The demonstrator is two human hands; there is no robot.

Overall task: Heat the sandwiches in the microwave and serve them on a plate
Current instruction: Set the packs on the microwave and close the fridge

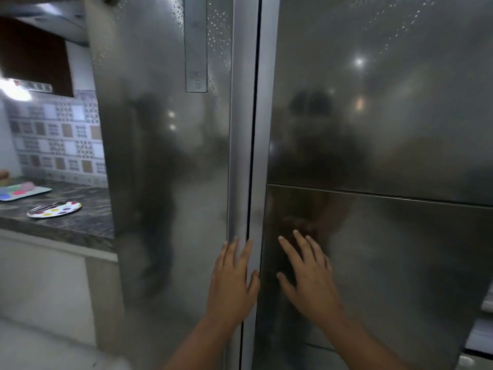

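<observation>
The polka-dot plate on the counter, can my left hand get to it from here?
Probably not without stepping left: the left hand rests on the fridge door, and the plate lies well off on the counter.

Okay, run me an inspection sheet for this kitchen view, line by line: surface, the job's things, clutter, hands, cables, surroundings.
Surface: dark marbled stone counter at left, partly occupied.
Job's things: tall steel double-door fridge, both doors shut; white round plate with coloured spots on the counter, with a thin utensil lying across it; no sandwiches or microwave seen.
Clutter: pale green tray with coloured shapes behind the plate.
Hands: left hand flat, fingers spread, across the centre seam between the doors; right hand flat on the right door; both empty.
Cables: nothing seen.
Surroundings: patterned wall tiles, dark brown wall cabinet above.
</observation>
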